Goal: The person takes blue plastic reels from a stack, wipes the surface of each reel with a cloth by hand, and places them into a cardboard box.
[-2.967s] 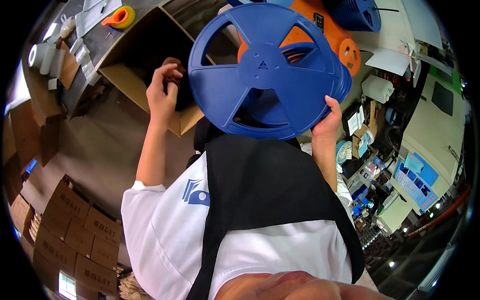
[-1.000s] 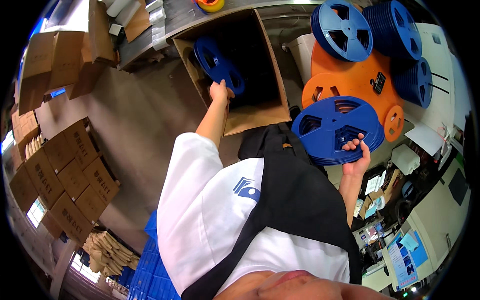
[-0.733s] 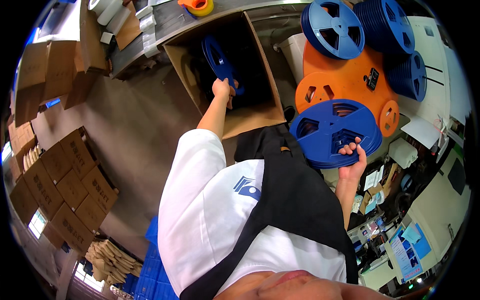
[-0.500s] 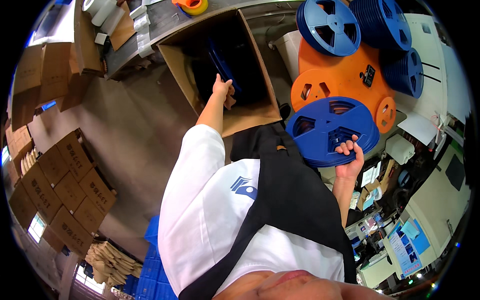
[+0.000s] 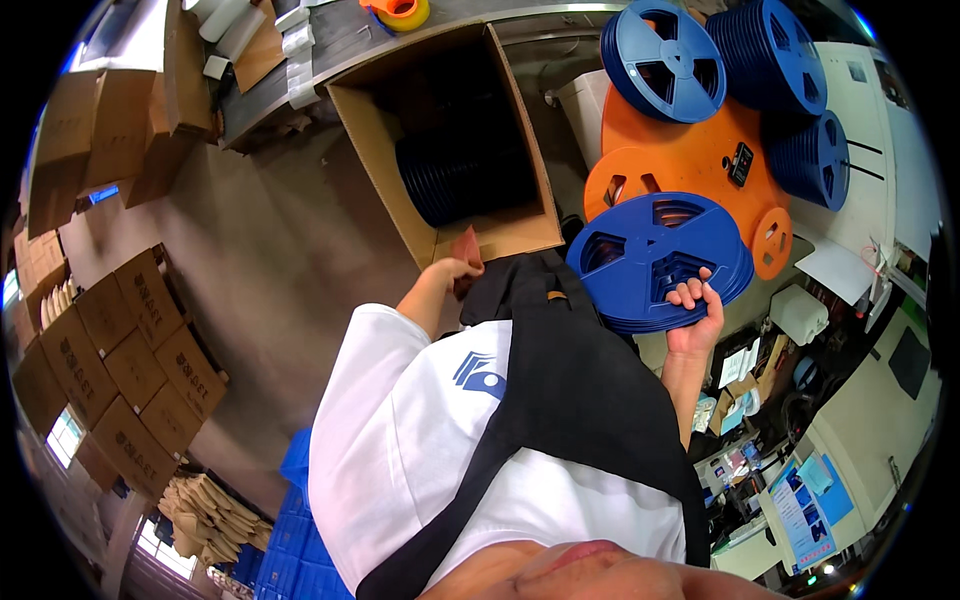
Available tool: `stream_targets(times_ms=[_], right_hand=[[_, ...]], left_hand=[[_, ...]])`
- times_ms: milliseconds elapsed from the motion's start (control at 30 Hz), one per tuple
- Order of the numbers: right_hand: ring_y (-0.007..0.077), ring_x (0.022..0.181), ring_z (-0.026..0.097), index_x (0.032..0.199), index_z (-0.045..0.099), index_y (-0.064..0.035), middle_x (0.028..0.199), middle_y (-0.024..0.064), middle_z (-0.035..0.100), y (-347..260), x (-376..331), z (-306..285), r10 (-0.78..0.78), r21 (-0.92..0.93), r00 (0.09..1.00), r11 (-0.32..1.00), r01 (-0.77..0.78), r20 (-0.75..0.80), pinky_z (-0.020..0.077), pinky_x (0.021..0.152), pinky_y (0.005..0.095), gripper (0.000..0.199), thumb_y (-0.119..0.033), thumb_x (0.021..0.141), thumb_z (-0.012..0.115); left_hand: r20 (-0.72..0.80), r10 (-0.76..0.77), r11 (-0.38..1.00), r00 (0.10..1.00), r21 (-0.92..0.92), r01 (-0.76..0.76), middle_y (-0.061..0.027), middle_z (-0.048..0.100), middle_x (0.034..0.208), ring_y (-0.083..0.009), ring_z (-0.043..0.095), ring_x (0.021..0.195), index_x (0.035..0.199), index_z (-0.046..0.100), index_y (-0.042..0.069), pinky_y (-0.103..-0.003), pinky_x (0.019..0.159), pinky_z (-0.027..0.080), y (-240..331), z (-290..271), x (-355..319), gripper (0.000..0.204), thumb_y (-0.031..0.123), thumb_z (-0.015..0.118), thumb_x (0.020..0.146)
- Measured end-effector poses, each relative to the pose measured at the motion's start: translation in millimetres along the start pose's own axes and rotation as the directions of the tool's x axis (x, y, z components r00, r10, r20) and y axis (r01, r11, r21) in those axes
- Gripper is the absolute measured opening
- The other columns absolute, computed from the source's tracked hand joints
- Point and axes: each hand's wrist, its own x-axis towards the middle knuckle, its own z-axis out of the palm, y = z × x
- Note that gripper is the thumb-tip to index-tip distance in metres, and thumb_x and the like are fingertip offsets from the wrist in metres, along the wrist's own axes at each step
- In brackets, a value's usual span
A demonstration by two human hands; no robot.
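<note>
My left hand (image 5: 452, 272) is at the near rim of an open cardboard box (image 5: 520, 238), closed on a thin reddish-brown piece (image 5: 467, 247) whose kind I cannot make out. Inside the box several dark blue reels (image 5: 425, 182) stand in a row, partly in shadow. On the right, my right hand (image 5: 697, 312) grips the near edge of a stack of blue reels (image 5: 625, 240), its fingers curled in through a cutout. The stack is tilted and held close by my black apron (image 5: 580, 370).
Beyond the held stack, more blue reels (image 5: 665, 60) stand on an orange surface (image 5: 700, 165) with a small black device (image 5: 740, 163). A grey bench (image 5: 350, 40) with an orange tape dispenser (image 5: 398, 12) lies behind the box. Stacked cartons (image 5: 140, 370) stand at the left.
My left hand has come out of the box toward my body with the reddish-brown piece. The blue reel it was at now rests with the others. My right hand keeps its hold.
</note>
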Motion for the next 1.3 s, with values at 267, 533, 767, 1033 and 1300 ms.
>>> stream_targets(times_ms=[267,533,767,1033,1300], right_hand=[[0.0108,0.058,0.041,0.103,0.053,-0.0050,0.068,0.0011,0.043,8,7,-5,0.072,0.014,0.997,0.997,-0.071,-0.022,0.0396,0.060,0.0286,0.021,-0.007,0.082,0.050],[0.0090,0.052,0.040,0.104,0.056,-0.0054,0.064,-0.0011,0.042,7,26,-9,0.196,-0.013,0.980,0.980,-0.196,-0.015,0.0371,0.055,0.0265,0.023,-0.010,0.083,0.047],[0.0096,0.047,0.038,0.101,0.053,-0.0068,0.060,-0.0003,0.042,-10,51,14,0.198,-0.318,0.966,0.917,-0.243,-0.167,0.0345,0.047,0.0266,0.020,-0.023,0.091,0.046],[0.0100,0.046,0.036,0.102,0.052,-0.0076,0.059,0.0000,0.039,-4,62,24,0.249,-0.411,0.930,0.844,-0.345,-0.270,0.0325,0.046,0.0261,0.025,-0.029,0.093,0.044],[0.0086,0.045,0.037,0.108,0.049,-0.0056,0.060,-0.0010,0.040,-6,71,43,0.274,-0.360,0.919,0.858,-0.366,-0.283,0.0321,0.046,0.0252,0.028,-0.028,0.093,0.043]], left_hand=[[-0.255,0.251,0.862,0.934,0.498,-0.095,-0.0095,0.059,0.070,-0.0213,0.053,0.052,0.073,0.063,0.007,-0.039,0.043,0.037,27,-22,-12,0.015,0.020,0.059,0.078],[-0.420,0.688,0.702,0.592,0.594,-0.394,-0.0100,0.068,0.086,-0.0258,0.063,0.080,0.087,0.067,0.004,-0.036,0.072,0.047,126,-15,-73,0.042,0.044,0.054,0.083],[-0.371,0.689,0.708,0.623,0.531,-0.467,-0.0101,0.064,0.091,-0.0202,0.061,0.088,0.110,0.058,0.005,-0.030,0.078,0.048,168,-23,-31,0.037,0.016,0.065,0.075],[-0.355,0.791,0.592,0.499,0.651,-0.475,-0.0141,0.062,0.110,-0.0294,0.058,0.104,0.122,0.053,0.009,-0.035,0.088,0.046,254,-18,48,0.055,0.025,0.065,0.071],[-0.306,0.731,0.661,0.610,0.537,-0.523,-0.0196,0.060,0.111,-0.0304,0.057,0.105,0.123,0.050,0.001,-0.036,0.088,0.046,303,-21,92,0.056,0.024,0.067,0.074]])
